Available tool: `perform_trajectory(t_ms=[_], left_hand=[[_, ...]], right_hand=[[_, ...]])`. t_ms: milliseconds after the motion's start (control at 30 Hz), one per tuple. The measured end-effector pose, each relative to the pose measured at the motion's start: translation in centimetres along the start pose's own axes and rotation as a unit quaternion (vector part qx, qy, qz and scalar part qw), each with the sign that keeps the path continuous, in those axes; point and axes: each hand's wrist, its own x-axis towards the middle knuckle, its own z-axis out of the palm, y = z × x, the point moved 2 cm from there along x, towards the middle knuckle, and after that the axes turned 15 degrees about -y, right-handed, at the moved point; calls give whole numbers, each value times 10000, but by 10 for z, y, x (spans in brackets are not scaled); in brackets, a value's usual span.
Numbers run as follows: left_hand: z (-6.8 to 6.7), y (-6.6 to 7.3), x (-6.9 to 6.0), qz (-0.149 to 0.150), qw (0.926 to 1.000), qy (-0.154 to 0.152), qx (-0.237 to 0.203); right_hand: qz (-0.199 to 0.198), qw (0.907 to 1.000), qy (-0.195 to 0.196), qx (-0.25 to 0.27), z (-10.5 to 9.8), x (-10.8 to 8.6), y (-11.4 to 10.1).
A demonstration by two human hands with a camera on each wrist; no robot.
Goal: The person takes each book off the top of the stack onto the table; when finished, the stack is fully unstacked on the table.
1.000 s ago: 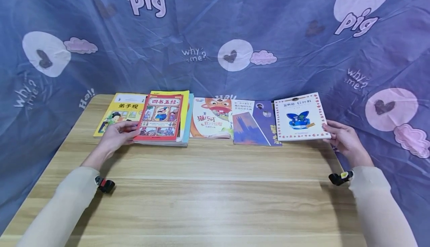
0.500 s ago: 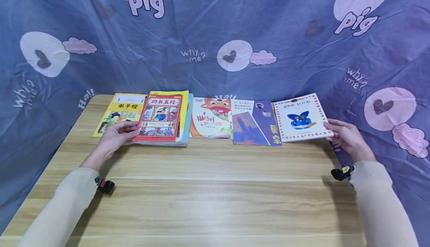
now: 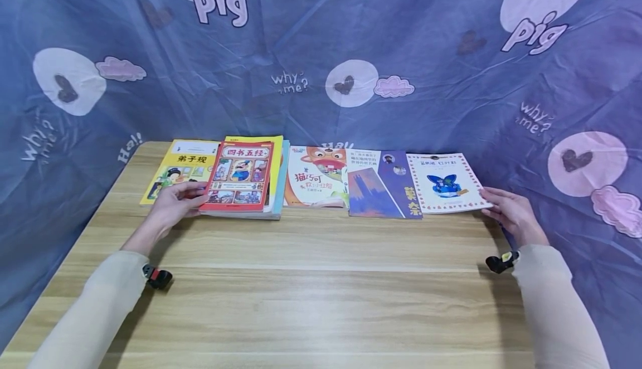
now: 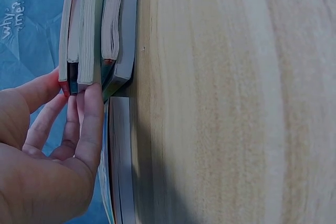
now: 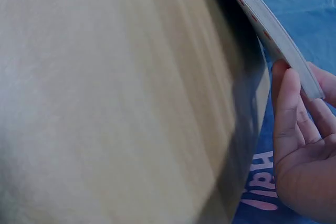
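By the right hand (image 3: 511,213), the white book (image 3: 443,184) is pinched at its near outer corner, thumb above and fingers beneath, with that corner raised off the wooden table (image 3: 321,291). Inward of this hand, just past the white book, the purple-and-white book (image 3: 373,190) is seen. By the left hand (image 3: 173,204), the red book (image 3: 239,176) is gripped together with books under it. Past the left fingertips, the yellow book (image 3: 193,160) is partly covered. Between both hands, the cat-title book (image 3: 316,176) is laid face up.
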Motion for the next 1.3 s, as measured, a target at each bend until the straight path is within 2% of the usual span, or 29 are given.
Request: perform_trajectory(t_ms=[133,233,333,467,567,633,733,800,933,1033,1133,1200,1300], left_hand=[[1,-1,-1,-6,10000,4,-6],[1,-1,-2,23,10000,-22,-36],[2,0,-1,61,10000,-50,-48],[4,2,-1,19,10000,-32,5],[4,3,-1,-30,10000,-13,25],[3,3,-2,-72,10000,6,24],[2,4,-3,-143,9999,32,11],[2,5,-3,-187,9998,26,42],[2,5,-5,-255,9996,70,106],[3,7,-7,-283,9995,90,115],[4,8,-6,-264,9996,53,107],[4,8,-5,-244,9997,40,93],[4,8,-5,-242,9996,53,109]], right_hand=[[73,9998,1,-203,-2,2,5],[100,9999,3,-64,-4,2,8],[54,9997,-107,220,-6,-1,11],[-87,9959,-268,856,-5,-11,18],[-168,9931,-99,1155,1,-20,24],[-259,9940,165,1054,8,-26,26],[-364,9955,618,621,18,-33,25],[-472,9936,835,599,24,-38,23],[-626,9900,1017,749,40,-43,18],[-883,9843,1429,548,53,-45,15],[-1203,9734,1937,199,68,-46,14],[-1397,9698,1996,76,80,-44,14],[-1493,9760,1582,-92,102,-37,15]])
